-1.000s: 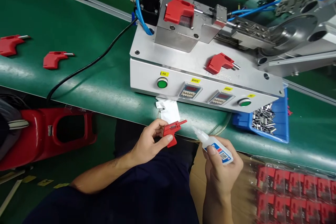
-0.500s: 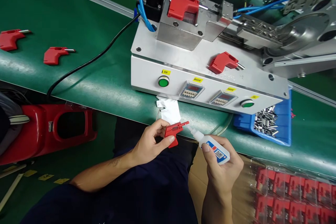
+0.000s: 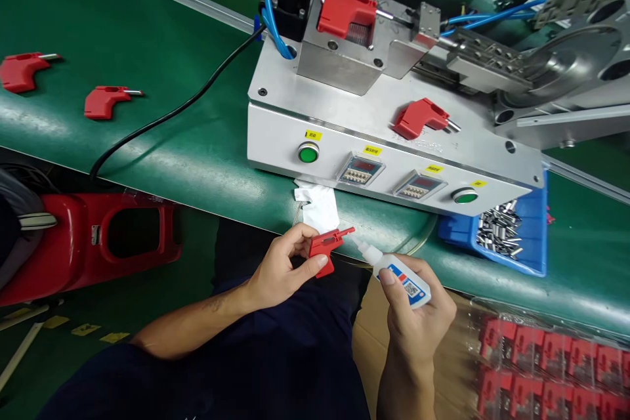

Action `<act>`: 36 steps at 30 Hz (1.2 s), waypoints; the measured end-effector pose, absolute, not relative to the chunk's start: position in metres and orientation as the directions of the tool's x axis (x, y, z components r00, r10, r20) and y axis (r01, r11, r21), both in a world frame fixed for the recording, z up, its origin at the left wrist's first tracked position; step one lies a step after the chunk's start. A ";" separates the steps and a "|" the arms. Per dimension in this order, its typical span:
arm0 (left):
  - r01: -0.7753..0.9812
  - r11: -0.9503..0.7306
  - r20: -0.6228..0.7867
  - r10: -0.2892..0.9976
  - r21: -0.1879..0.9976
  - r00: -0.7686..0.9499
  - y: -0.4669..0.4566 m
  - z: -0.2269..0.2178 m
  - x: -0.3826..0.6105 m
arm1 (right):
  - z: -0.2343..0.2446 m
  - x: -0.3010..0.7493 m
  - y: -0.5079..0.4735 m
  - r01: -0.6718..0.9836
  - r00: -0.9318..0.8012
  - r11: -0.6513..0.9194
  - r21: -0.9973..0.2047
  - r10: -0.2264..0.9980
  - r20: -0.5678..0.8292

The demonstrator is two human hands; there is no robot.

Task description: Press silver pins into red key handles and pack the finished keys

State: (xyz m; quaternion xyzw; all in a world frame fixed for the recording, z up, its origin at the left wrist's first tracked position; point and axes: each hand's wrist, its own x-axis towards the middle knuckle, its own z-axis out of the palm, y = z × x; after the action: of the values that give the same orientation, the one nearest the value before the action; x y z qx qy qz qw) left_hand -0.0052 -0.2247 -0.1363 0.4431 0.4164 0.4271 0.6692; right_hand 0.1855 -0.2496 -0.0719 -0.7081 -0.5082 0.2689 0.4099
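At six o'clock, just below the edge of a green conveyor belt [image 3: 147, 144], a worker's left hand [image 3: 283, 269] pinches a red plastic part [image 3: 327, 246] between thumb and fingers. The right hand [image 3: 418, 315] is curled around a small glue bottle [image 3: 401, 279], whose nozzle points toward ten o'clock, with the tip just beside the part's end. A metal control box [image 3: 394, 164] sits at twelve o'clock with another red piece [image 3: 420, 117] lying on top. A blue tray of metal pins [image 3: 502, 230] lies at three o'clock, and two finished pieces [image 3: 105, 102] rest on the belt at ten o'clock.
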 end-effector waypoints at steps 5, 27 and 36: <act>-0.211 0.236 -0.171 0.943 0.948 0.285 -0.224 -0.136 -0.005 | -0.071 0.185 -0.250 0.506 0.333 -0.139 -0.851 0.942 0.044; -0.299 0.353 -0.283 0.925 0.887 0.252 -0.209 -0.136 -0.013 | -0.098 0.210 -0.228 0.168 0.182 -0.149 -0.974 0.976 -0.118; -0.239 0.319 -0.281 0.943 0.917 0.179 -0.196 -0.151 -0.041 | -0.121 0.237 -0.222 0.589 0.088 -0.083 -0.804 0.995 -0.038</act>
State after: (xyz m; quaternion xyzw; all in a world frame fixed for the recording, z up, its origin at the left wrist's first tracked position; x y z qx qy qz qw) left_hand -0.0412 -0.1958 -0.1514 0.3802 0.4632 0.4428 0.6670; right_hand 0.2373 -0.2216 -0.1210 -0.6641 -0.5963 0.3167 0.3211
